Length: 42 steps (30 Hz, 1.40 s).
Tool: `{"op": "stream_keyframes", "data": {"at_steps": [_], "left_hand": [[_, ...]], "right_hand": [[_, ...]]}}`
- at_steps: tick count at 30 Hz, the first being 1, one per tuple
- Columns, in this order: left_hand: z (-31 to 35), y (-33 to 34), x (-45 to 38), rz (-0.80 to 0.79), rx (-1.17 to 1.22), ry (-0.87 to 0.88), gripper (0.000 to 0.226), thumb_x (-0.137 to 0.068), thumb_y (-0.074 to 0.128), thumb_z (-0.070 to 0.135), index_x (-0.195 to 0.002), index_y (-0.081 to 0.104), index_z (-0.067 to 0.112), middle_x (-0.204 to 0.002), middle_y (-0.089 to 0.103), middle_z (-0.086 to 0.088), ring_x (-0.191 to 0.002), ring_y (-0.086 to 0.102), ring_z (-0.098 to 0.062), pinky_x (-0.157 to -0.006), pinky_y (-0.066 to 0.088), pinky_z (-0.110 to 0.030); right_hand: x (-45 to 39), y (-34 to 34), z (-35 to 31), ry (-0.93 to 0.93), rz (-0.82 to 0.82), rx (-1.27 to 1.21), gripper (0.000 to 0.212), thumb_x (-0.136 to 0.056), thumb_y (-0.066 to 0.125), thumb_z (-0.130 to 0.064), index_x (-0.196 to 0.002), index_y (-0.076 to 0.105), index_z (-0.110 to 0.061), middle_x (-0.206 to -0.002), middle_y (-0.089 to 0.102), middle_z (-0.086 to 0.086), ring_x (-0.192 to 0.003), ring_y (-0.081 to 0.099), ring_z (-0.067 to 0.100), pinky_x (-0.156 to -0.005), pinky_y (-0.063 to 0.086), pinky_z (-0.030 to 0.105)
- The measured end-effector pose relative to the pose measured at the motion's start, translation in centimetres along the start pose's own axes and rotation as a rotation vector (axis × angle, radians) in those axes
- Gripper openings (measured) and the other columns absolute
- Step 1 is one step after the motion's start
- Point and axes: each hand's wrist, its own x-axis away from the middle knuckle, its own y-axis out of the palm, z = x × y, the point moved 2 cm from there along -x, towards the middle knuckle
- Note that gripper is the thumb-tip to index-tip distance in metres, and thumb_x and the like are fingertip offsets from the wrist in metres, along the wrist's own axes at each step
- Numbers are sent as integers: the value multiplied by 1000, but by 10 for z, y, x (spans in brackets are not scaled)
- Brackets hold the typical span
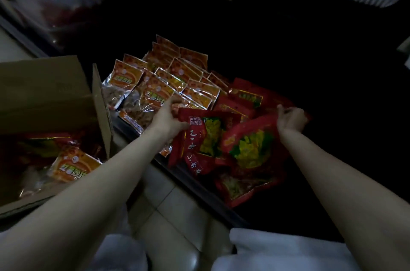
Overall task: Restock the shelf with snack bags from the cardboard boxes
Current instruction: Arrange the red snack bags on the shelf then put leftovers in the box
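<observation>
Dim light, head view looking down at a low shelf (195, 184) edge.

Left hand (168, 118) pinches the upper left corner of a red snack bag (206, 135), thumb on its face, fingers behind. Right hand (289, 118) is curled round the top edge of a second red snack bag (250, 148) just beside the first. Both bags overlap and lie on a loose heap of red bags (244, 184) at the shelf's near edge.

Behind and left of the heap, a spread of orange snack bags (168, 77) with clear windows covers the shelf, overlapping one another.

Left of the shelf stands an open cardboard box (51, 93), flap up, touching the shelf edge or very near it. Inside lie more orange bags (73, 166) and some red ones, partly in shadow.

Pale tiled floor (173, 210) shows between the forearms. White cloth over the person's knees (279, 250) at bottom of view. Upper shelf goods are too dark and blurred to identify.
</observation>
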Motion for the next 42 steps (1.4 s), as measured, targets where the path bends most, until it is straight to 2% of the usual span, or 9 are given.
{"op": "stream_keyframes", "data": {"at_steps": [3,7,10,13,21,29,35,38,42], "left_hand": [[-15,14,-9,80,-127,-66,51,-78,71,2,-124,51,11,-109,64,-14,-97,64,-30,-84,53,-42],[-34,31,-11,32,-225,-109,46,-82,68,7,-126,55,8,-121,62,-13,-108,60,-30,-95,49,-41],[-44,39,-11,0,-200,-114,45,-81,70,7,-124,57,7,-121,61,-11,-110,58,-29,-94,47,-36],[-50,43,-13,-36,-129,-123,45,-81,70,4,-123,57,6,-119,62,-11,-107,59,-28,-93,48,-37],[-50,42,-20,-25,-179,-81,43,-83,68,9,-125,57,8,-122,61,-12,-111,58,-31,-99,45,-45],[-30,44,-12,50,-349,74,40,-87,63,10,-127,57,10,-124,61,-11,-114,55,-28,-92,42,-31],[-39,43,-6,42,-386,114,41,-86,63,7,-127,57,8,-124,61,-12,-115,55,-28,-95,41,-30],[-44,45,-5,42,-410,143,40,-85,64,5,-124,59,6,-124,60,-14,-114,55,-29,-95,39,-28],[-44,45,-5,57,-406,152,39,-85,64,5,-123,60,6,-124,60,-14,-115,54,-30,-97,40,-31]], "right_hand": [[2,5,20,-42,47,-8,49,-98,41,-37,-125,51,3,-130,50,21,-120,48,36,-95,38,39],[54,25,59,-601,-575,507,84,-82,53,-63,-147,22,-20,-153,11,11,-141,12,34,-113,15,47],[61,45,82,-373,-652,546,112,-70,70,-58,-149,-4,-28,-155,-13,15,-142,0,39,-116,7,51],[53,61,83,-206,-613,507,124,-66,78,-50,-148,-12,-27,-154,3,22,-141,11,40,-114,8,50],[33,37,76,-106,-462,55,85,-75,76,-12,-144,27,-14,-136,47,15,-124,46,30,-99,37,32],[103,27,125,399,-212,-148,99,-82,69,-7,-150,1,-29,-149,9,25,-126,40,43,-99,40,45],[97,41,129,-202,-346,767,76,-90,57,-19,-148,11,-32,-155,-11,14,-140,7,36,-110,21,50],[95,45,130,-385,-626,714,66,-95,48,-33,-150,13,-21,-157,7,10,-141,14,31,-112,23,44],[112,51,146,-454,-851,786,108,-78,59,-62,-147,-16,-29,-156,-19,5,-145,-6,29,-115,11,50]]}}
